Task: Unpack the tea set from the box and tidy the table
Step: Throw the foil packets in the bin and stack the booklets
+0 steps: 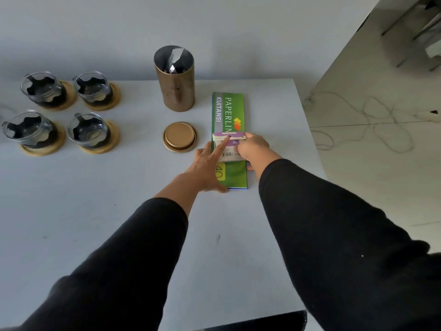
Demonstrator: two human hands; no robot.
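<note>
Here, nearest the viewer, two black sleeves reach out over the white desk [95, 187] toward its right side, where a long green receipt book [232, 108] lies flat, close to the desk's right edge. The left hand [206, 167] rests on the near left part of the book with fingers spread and straight, the forefinger stretched out to touch a small purple-and-white packet [229, 146] lying on the cover. The right hand [254, 149] curls round the packet's right side and grips it. The step in hand looks like squaring the packet on the book as part of the tidying; to do it well, the left hand should keep the book pinned so it does not slide toward the edge, while the right aligns the packet with the book's long sides and lets go only once it lies flat. Just left of the book sits a round gold lid [180, 137], flat on the desk and apart from its container. Beyond it stands an upright gold canister [175, 89], open at the top, with a crumpled silver foil pouch showing inside; what the pouch holds cannot be told. Far to the left, four glass cups [64, 111] with dark bands stand in two rows, each on its own round wooden coaster [105, 145], and all four look empty.
</note>
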